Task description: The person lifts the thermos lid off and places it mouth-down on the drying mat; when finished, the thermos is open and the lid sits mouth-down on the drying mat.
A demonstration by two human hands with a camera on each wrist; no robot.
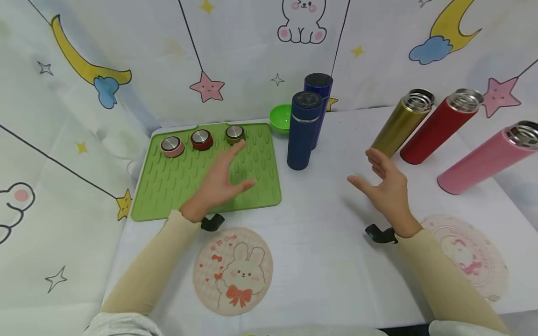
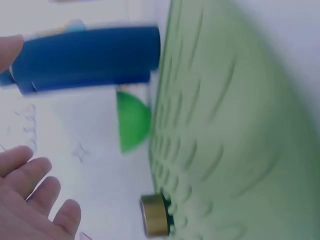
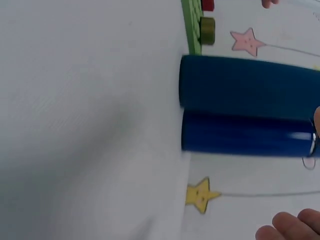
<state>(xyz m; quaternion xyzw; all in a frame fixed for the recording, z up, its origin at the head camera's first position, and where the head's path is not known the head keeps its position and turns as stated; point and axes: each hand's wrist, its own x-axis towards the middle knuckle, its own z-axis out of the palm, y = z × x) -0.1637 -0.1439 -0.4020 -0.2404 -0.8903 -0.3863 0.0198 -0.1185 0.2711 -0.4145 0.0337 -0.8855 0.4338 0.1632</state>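
My left hand (image 1: 219,179) hovers over the green drying mat (image 1: 168,196), fingers extended and thumb spread, holding nothing. Beyond its fingertips a gold lid (image 1: 234,134) sits on the mat, beside a red lid (image 1: 201,139) and a pink lid (image 1: 172,146). My right hand (image 1: 386,186) is raised above the white table, thumb apart from the loosely bent fingers, with nothing in it. Its fingertips overlap the base of an uncapped gold thermos (image 1: 399,123) in the head view. Between the hands, farther back, stand a capped dark blue thermos (image 1: 300,140) and a capped brighter blue thermos (image 1: 322,98).
An uncapped red thermos (image 1: 439,128) and pink thermos (image 1: 483,161) stand at the right. A green bowl (image 1: 280,118) is behind the mat's back right corner. Round placemats lie in front, one with a rabbit (image 1: 233,270), another (image 1: 466,256) partly under the right forearm.
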